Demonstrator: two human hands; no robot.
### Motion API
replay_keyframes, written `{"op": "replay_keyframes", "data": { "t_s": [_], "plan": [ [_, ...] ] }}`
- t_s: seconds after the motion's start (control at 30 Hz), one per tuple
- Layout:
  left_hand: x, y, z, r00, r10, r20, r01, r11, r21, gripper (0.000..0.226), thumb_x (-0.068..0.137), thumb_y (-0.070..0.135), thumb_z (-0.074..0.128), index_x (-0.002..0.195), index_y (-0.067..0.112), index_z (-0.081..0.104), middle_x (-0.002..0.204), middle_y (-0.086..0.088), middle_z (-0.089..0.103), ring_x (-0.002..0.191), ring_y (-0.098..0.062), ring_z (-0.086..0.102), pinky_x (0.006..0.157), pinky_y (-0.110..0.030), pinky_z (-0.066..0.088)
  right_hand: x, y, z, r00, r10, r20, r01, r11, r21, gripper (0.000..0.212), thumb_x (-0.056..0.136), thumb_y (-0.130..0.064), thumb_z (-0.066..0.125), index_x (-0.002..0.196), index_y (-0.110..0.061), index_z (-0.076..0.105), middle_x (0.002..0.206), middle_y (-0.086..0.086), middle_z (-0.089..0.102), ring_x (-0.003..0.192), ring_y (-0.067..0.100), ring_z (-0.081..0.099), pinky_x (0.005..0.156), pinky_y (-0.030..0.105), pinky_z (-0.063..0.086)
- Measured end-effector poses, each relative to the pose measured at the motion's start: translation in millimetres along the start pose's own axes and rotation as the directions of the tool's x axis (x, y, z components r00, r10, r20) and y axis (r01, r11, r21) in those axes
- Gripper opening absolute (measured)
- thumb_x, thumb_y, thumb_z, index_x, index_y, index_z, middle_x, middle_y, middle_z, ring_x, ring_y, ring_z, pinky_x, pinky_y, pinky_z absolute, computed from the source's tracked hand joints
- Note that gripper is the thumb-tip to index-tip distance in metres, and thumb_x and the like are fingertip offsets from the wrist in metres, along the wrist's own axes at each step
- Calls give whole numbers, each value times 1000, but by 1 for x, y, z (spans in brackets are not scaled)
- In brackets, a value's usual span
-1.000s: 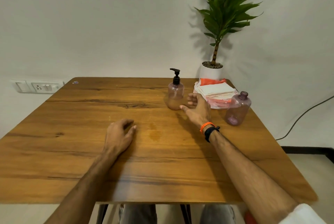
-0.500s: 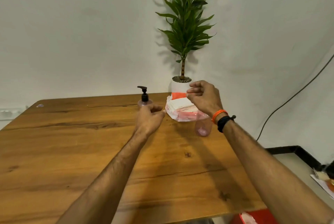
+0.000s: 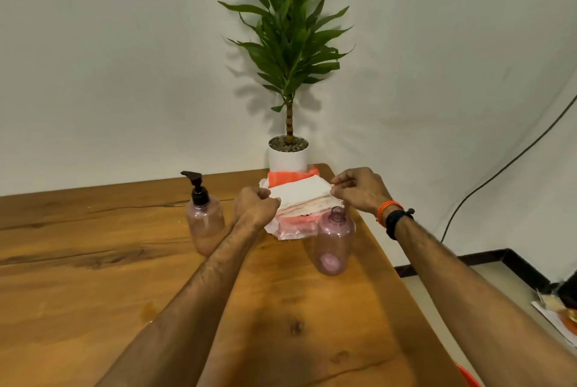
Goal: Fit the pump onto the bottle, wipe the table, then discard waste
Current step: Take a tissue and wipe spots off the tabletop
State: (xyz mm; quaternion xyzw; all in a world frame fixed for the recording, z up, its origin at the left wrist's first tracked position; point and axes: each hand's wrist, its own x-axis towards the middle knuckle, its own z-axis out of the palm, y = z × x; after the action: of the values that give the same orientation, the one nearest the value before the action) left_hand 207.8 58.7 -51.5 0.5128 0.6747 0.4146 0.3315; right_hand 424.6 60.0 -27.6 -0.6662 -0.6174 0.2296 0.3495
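A pink see-through bottle (image 3: 205, 224) with a black pump (image 3: 196, 188) fitted stands left of my hands. A second pink bottle (image 3: 333, 243) with an open neck stands nearer the table's right edge. Behind it lies a stack of white and orange paper napkins (image 3: 301, 199) in a plastic wrapper. My left hand (image 3: 254, 205) pinches the top napkin's left edge with curled fingers. My right hand (image 3: 359, 188) pinches the same napkin's right edge. A faint wet patch (image 3: 148, 308) marks the wooden table (image 3: 78, 277).
A potted green plant (image 3: 288, 155) in a white pot stands at the table's far corner against the wall. A black cable (image 3: 499, 174) runs down the wall on the right. Papers (image 3: 559, 314) lie on the floor at right, and something red (image 3: 468, 377) sits below the table edge.
The view has swung right and closer to the napkins. Both hands moved from the bottles to the napkin stack and took hold of the top napkin's two edges.
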Motion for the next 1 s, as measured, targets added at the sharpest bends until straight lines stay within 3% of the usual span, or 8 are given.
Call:
{"op": "replay_keyframes", "data": {
  "t_s": [0.13,0.27,0.43,0.53,0.63,0.8,0.9,1.0],
  "plan": [
    [25,-5,16,996,-48,-70,50,998,28,32,83,15,69,114,8,66,119,-9,68,100,-23,64,80,-33,57,27,16,15,999,-40,-19,41,999,16,17,78,-19,78,95,-18,74,88,-4,71,82,6,64,69,6,41],
    [39,-8,24,990,-89,-113,99,991,91,37,82,12,69,118,8,65,117,-10,68,85,-19,58,60,-25,48,44,23,29,989,-150,-10,149,988,-34,19,81,-25,77,99,-19,76,87,-11,68,77,-1,60,66,4,39],
    [49,-11,30,983,-133,-123,148,982,119,35,80,13,71,114,10,67,116,-9,68,83,-20,59,64,-28,53,52,31,44,983,-179,49,183,977,-105,21,81,-30,77,99,-19,76,96,-6,72,76,-1,59,68,11,43],
    [51,-12,30,979,-139,-147,154,983,101,35,78,18,76,112,14,69,114,-6,70,81,-16,62,60,-24,47,53,34,47,983,-180,41,184,976,-118,24,77,-30,80,98,-19,77,99,-3,73,76,1,60,74,20,50],
    [52,-12,32,978,-99,-181,118,988,97,38,75,22,80,112,16,71,111,-3,72,92,-17,64,66,-24,47,53,33,48,982,-182,42,186,974,-130,27,77,-29,81,101,-17,76,103,-1,73,77,5,61,81,27,55],
    [50,-10,36,973,-98,-208,122,987,106,48,73,27,83,117,17,68,115,-4,71,82,-13,58,48,-19,35,53,35,50,984,-169,50,173,978,-116,26,76,-26,82,99,-18,76,101,-2,73,74,1,58,79,25,52],
    [51,-11,37,968,-84,-237,111,988,105,46,71,32,84,113,18,69,112,-2,72,88,-15,62,56,-21,40,52,36,50,985,-166,45,170,979,-109,25,76,-27,82,99,-18,77,101,-1,73,73,-1,57,78,24,51],
    [53,-12,40,963,-18,-268,50,992,114,39,71,32,84,106,20,71,98,4,74,79,-9,60,59,-20,42,53,36,49,986,-160,46,164,980,-114,26,77,-27,81,100,-17,77,104,0,73,75,2,57,83,28,54]
  ]
}}
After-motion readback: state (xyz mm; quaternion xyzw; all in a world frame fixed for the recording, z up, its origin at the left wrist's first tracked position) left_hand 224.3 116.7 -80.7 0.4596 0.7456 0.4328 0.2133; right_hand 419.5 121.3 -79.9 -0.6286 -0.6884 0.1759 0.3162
